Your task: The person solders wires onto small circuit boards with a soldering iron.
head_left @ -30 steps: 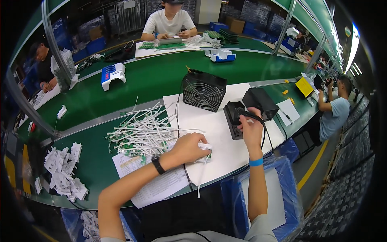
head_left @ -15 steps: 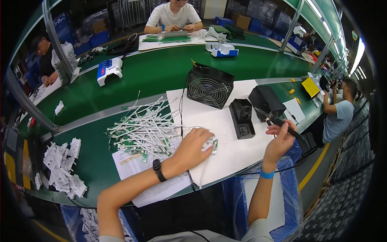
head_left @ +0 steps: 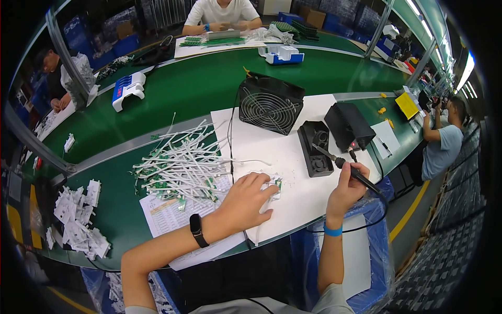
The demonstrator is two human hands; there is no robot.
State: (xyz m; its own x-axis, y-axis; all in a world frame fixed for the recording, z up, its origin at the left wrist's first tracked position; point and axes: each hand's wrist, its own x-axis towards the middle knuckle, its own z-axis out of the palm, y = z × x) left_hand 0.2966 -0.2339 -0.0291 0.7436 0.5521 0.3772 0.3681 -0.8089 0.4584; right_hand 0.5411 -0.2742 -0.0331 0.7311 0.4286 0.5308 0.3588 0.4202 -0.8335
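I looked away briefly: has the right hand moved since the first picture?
Yes. Judged against the black stand, the right hand has moved down the picture and somewhat right, now clear of it.

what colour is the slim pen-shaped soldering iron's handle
The slim handle is black, clearest in head view.

Your right hand [head_left: 348, 194] has drawn the black soldering iron [head_left: 372, 186] out of its stand [head_left: 320, 168]. Half a second ago you had it swung out to the right; now you have brought it back left, and its tip reaches over the stand. The cord [head_left: 386, 208], hanging close by your wrist a second ago, now loops out to the right. Your left hand [head_left: 241, 203] has gone from pinching the small white piece [head_left: 277, 189] to lying flatter over it, the thumb now spread away from the fingers.
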